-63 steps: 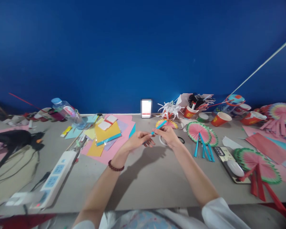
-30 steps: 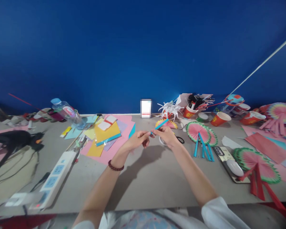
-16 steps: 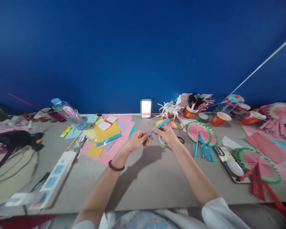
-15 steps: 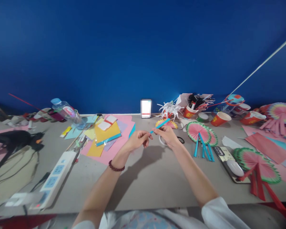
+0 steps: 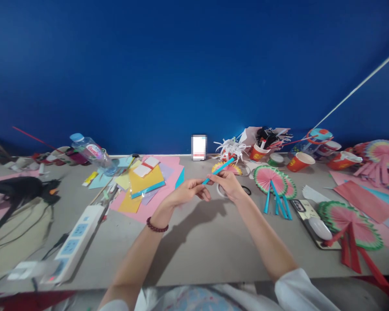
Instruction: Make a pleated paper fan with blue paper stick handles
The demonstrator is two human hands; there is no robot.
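A narrow blue paper strip [image 5: 225, 165] slants up to the right between my two hands, held above the table. My left hand [image 5: 192, 191] pinches its lower end between thumb and finger. Farther up, my right hand [image 5: 227, 181] grips the strip, and its upper end sticks out past the fingers. Behind my right hand a yellow and pink folded paper fan [image 5: 236, 169] is partly hidden, and a roll of white tape [image 5: 219, 190] shows in part beside it. A black ring [image 5: 246, 190] lies just right of that wrist.
Coloured paper sheets [image 5: 147, 181] lie to the left, near a plastic bottle [image 5: 95, 151] and a power strip [image 5: 79, 237]. On the right are a round pleated paper fan [image 5: 270, 178], a phone [image 5: 300, 207], a white mouse [image 5: 320, 228] and paper cups [image 5: 301, 161]. A blue wall [image 5: 194, 77] stands behind.
The blue strip has shifted slightly up and to the right, with more of it showing. My left hand has turned a little and its fingers have moved closer to the right hand.
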